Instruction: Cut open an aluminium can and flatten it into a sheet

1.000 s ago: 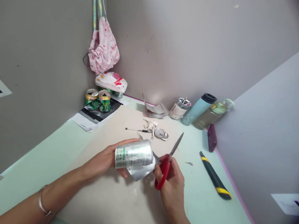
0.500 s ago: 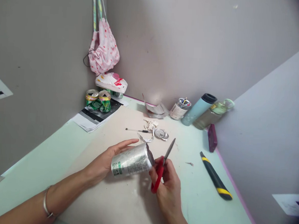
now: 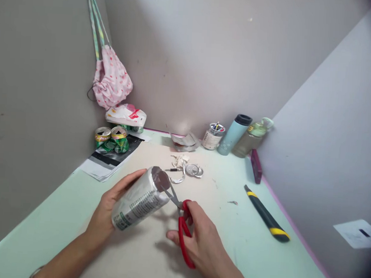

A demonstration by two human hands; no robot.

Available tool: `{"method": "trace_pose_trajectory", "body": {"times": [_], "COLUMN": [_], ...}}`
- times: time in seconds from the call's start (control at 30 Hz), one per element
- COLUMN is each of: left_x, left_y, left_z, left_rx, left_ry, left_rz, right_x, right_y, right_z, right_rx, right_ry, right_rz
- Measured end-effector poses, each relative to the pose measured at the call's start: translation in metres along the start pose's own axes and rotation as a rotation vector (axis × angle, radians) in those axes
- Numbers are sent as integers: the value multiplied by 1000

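In the head view, my left hand (image 3: pixel 107 207) is wrapped round a silver drink can (image 3: pixel 139 201) with green and dark print. The can is tilted, its cut-off open end facing up and right, with a dark inside showing. My right hand (image 3: pixel 198 232) grips red-handled scissors (image 3: pixel 182 239) by the loops. Their blades are apart and meet the can's cut rim. Behind the can lie two round can ends (image 3: pixel 193 170), a curled metal strip (image 3: pixel 179 181), a partly hidden pen (image 3: pixel 173 170) and some crumpled white scraps (image 3: pixel 180 160).
Crushed green cans (image 3: pixel 119 140) stand on papers (image 3: pixel 100 169) at the left. Along the back are a sheet-metal piece (image 3: pixel 184 142), a pen tin (image 3: pixel 213 136), a blue tumbler (image 3: pixel 235 133) and a green-lidded bottle (image 3: pixel 251 139). A black-and-yellow cutter (image 3: pixel 266 215) lies right, near a purple box (image 3: pixel 256 166).
The can has turned so its open end faces more upward. The scissors have swung left, their blades opened and brought to the rim. The head view has shifted slightly.
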State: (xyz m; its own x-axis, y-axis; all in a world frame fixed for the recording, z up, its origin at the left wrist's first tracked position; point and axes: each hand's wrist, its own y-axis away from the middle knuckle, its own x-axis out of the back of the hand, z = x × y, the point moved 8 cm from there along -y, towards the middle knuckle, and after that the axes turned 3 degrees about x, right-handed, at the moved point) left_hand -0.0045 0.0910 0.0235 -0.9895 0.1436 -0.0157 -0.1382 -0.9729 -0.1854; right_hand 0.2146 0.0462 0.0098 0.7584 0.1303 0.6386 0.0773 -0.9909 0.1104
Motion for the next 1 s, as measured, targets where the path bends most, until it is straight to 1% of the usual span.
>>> {"method": "trace_pose_trajectory", "body": {"times": [0.1,0.17,0.37,0.6,1.0], "left_x": [-8,-13,-16,-14,-16], "left_y": [5,7,9,11,13], "left_z": [12,17,12,18,20], "left_rx": [-118,-173,-168,-203,-258], "left_ry": [-82,-125,-166,-207,-231], "left_rz": [-17,-33,-73,-47,-101], "right_x": [0,1,4,8,4], "right_y": [1,1,0,0,0], "right_z": [2,3,3,3,3], "right_rx": [-18,-27,-39,-10,-10], "right_ry": [15,17,14,5,16], "right_rz": [5,12,12,14,-3]}}
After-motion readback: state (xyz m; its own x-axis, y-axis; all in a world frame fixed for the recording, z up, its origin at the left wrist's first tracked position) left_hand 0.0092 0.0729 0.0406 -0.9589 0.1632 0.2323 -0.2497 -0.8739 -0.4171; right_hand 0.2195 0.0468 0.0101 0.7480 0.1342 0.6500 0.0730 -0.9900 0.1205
